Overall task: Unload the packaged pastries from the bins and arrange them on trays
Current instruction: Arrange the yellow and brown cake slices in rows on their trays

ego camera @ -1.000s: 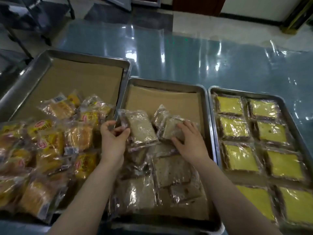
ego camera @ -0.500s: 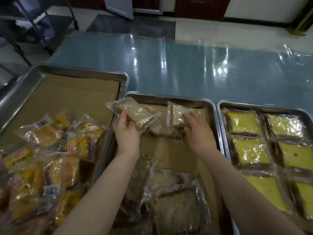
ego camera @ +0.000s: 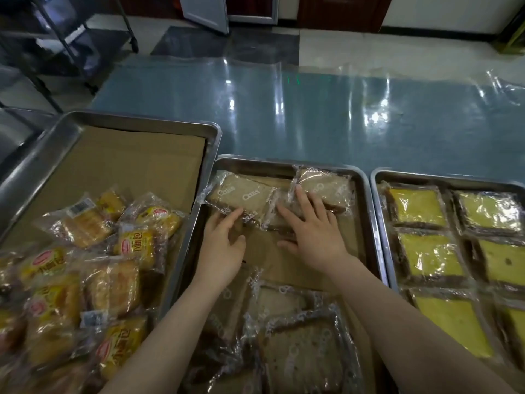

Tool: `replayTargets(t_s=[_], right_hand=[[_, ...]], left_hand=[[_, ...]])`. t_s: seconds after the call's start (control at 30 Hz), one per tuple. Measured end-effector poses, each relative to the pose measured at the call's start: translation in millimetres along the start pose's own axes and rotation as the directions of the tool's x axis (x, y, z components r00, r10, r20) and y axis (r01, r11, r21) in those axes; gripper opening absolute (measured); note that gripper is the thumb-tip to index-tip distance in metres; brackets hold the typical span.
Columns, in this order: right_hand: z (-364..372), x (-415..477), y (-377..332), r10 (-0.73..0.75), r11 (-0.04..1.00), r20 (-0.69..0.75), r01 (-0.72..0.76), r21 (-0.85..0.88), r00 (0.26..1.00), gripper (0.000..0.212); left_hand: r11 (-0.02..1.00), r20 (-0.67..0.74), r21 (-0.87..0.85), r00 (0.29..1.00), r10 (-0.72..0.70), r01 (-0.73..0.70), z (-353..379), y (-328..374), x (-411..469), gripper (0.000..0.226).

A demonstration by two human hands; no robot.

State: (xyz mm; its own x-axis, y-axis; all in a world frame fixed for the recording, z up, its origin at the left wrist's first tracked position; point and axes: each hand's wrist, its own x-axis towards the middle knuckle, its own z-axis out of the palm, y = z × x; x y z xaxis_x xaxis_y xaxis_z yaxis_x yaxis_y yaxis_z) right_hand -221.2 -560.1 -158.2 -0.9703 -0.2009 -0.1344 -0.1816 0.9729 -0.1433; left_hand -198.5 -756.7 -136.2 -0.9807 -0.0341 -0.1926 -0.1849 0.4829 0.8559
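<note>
Two wrapped grey-brown cake slices lie side by side at the far end of the middle metal tray (ego camera: 287,162). My left hand (ego camera: 224,245) touches the near edge of the left slice (ego camera: 241,193) with straight fingers. My right hand (ego camera: 312,231) lies flat, fingers spread, across the near side of the right slice (ego camera: 324,184) and another packet partly hidden under it. More wrapped grey-brown slices (ego camera: 301,345) are heaped at the tray's near end, between my forearms.
The left tray (ego camera: 136,122), lined with brown paper, holds a pile of yellow-labelled bread packets (ego camera: 85,268) at its near end. The right tray (ego camera: 443,176) holds rows of wrapped yellow cake slices. A glossy blue tabletop (ego camera: 298,115) stretches beyond the trays, with a metal rack at far left.
Both hands carried packets from the near pile to the tray's far end and set them down. The fingers that gripped the packets now lie straight on them.
</note>
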Motion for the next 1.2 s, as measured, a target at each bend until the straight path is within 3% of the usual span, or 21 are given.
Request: replayTargets(t_s=[0.13, 0.23, 0.37, 0.47, 0.53, 0.63, 0.73, 0.83, 0.97, 1.07, 1.2], right_hand=[[-6, -6, -3, 0.003, 0.998, -0.080, 0.002, 0.064, 0.997, 0.047], [-10, -25, -1, -0.091, 0.984, -0.051, 0.097, 0.147, 0.995, 0.040], [-14, -62, 12, -0.204, 0.954, -0.010, 0.201, 0.224, 0.979, 0.033], [-21, -80, 25, -0.171, 0.908, 0.043, 0.140, 0.394, 0.984, 0.031], [-25, -89, 34, -0.132, 0.903, 0.052, 0.099, 0.418, 0.990, 0.028], [-28, -98, 45, -0.043, 0.936, 0.036, 0.028, 0.351, 0.998, 0.029], [-24, -103, 43, 0.014, 0.959, 0.049, -0.027, 0.281, 0.999, 0.047], [-18, -91, 32, 0.059, 0.975, -0.037, -0.049, 0.216, 0.998, 0.060], [-9, -55, 22, 0.129, 0.990, -0.052, -0.126, 0.062, 0.990, 0.066], [-1, -45, 18, 0.104, 0.994, 0.008, -0.103, -0.047, 0.995, 0.068], [4, -47, 13, 0.038, 0.998, 0.043, -0.037, -0.044, 0.998, 0.074]], left_hand=[[0.961, -0.072, 0.252, 0.988, 0.134, -0.112, -3, 2, -11, 0.056], [0.900, 0.020, 0.366, 0.969, 0.246, -0.237, -4, -1, -10, 0.045], [0.918, 0.203, 0.321, 0.964, 0.174, -0.233, -7, -6, -3, 0.026], [0.861, 0.349, 0.425, 0.928, 0.129, -0.279, -5, -14, 1, 0.042], [0.782, 0.390, 0.539, 0.916, 0.095, -0.311, -2, -18, 4, 0.050], [0.716, 0.391, 0.622, 0.918, 0.069, -0.318, 3, -19, 10, 0.057], [0.686, 0.354, 0.666, 0.934, 0.056, -0.293, 8, -18, 13, 0.062], [0.646, 0.309, 0.714, 0.949, 0.055, -0.270, 12, -17, 15, 0.062], [0.647, 0.246, 0.732, 0.968, 0.041, -0.213, 13, -13, 12, 0.062], [0.651, 0.192, 0.736, 0.979, 0.062, -0.185, 12, -16, 4, 0.063], [0.610, 0.127, 0.775, 0.987, 0.100, -0.162, 13, -18, -1, 0.065]])
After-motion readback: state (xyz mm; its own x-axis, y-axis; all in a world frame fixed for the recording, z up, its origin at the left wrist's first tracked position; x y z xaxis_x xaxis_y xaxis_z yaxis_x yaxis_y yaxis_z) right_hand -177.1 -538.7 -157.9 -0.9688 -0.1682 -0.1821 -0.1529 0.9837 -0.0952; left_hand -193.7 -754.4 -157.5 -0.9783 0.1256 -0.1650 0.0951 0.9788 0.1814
